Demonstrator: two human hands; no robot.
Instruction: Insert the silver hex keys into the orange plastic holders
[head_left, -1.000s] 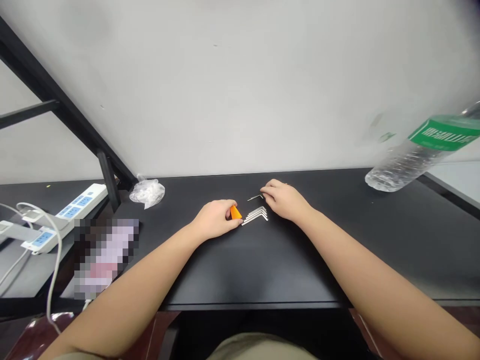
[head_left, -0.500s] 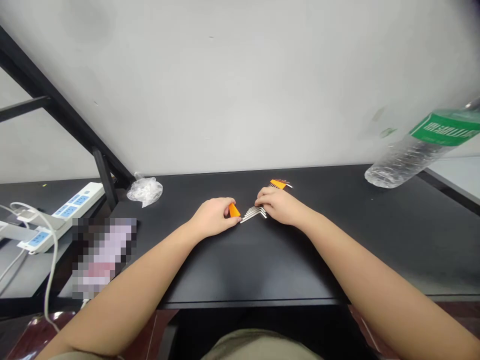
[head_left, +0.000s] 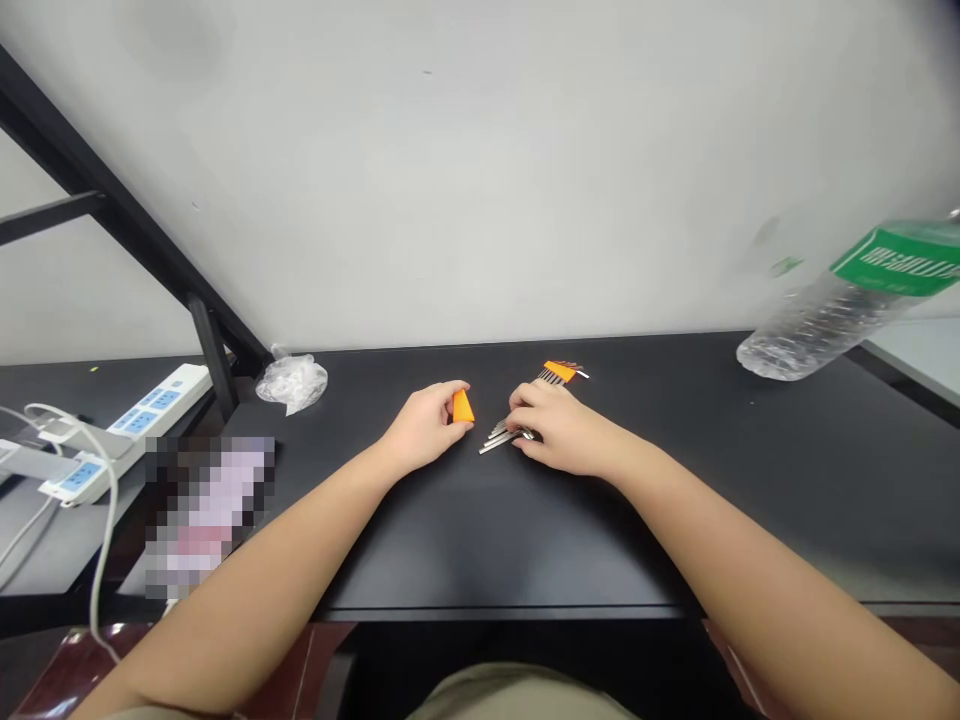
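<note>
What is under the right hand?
Metal hex keys lie partly under the right hand; their straight ends show. The hand covers much of the rest, so their count is unclear.

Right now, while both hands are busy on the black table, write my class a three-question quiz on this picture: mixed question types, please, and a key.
1. Multiple choice: what colour is the small piece held in the left hand? A blue, B orange, C green.
2. True or false: the crumpled clear plastic lies to the left of both hands.
3. Fill in the gap: the metal rods are at the fingertips of the ____ hand.
Key: 1 B; 2 true; 3 right.
</note>
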